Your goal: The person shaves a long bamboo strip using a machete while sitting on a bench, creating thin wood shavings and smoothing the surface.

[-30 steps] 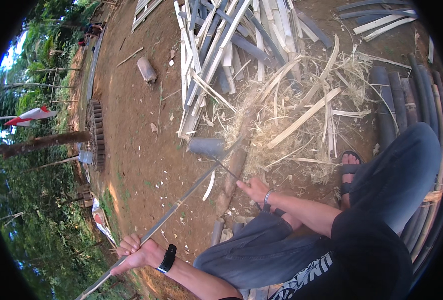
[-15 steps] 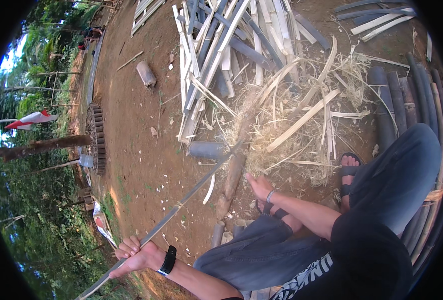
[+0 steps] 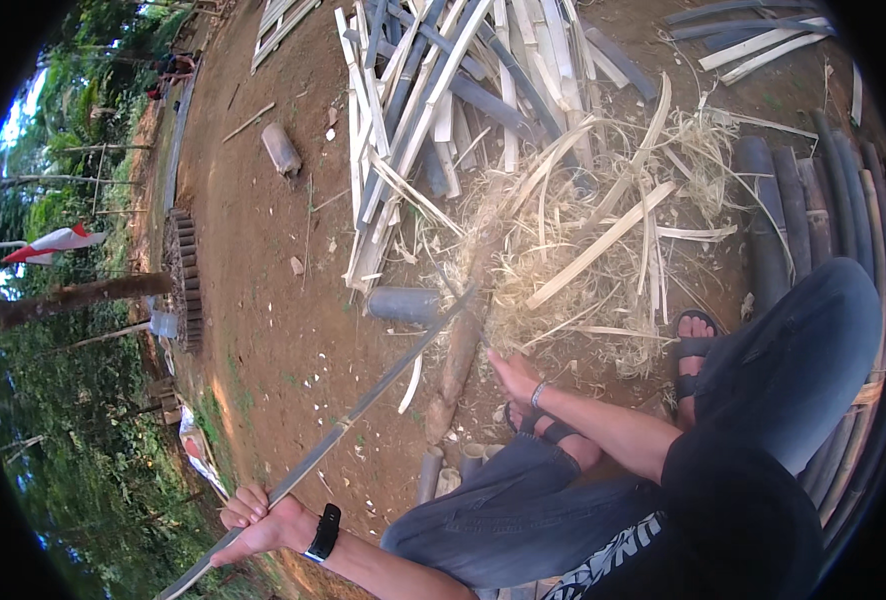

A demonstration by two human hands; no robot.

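Note:
My left hand (image 3: pixel 255 522), with a black band at its wrist, is closed round a long, narrow bamboo strip (image 3: pixel 339 431). The strip slants from the lower left up to the middle, where its far end lies over a brown log (image 3: pixel 451 383). Beside that end my right hand (image 3: pixel 513 377) is closed on what looks like a knife; its handle is hidden in the fingers and its thin grey blade is blurred against the log and shavings. Pale curled bamboo shavings (image 3: pixel 603 250) heap up just beyond the right hand.
Split bamboo strips (image 3: pixel 423 90) lie piled at the back. A short dark bamboo piece (image 3: pixel 403 304) rests left of the log, and another short piece (image 3: pixel 281 148) lies farther off. Dark bamboo poles (image 3: pixel 763 215) line the right side. My sandalled feet (image 3: pixel 696 345) stand near the shavings.
My left hand and the strip have shifted slightly left and down in the picture. The right hand has moved slightly left, still near the strip's far end; both grips look unchanged.

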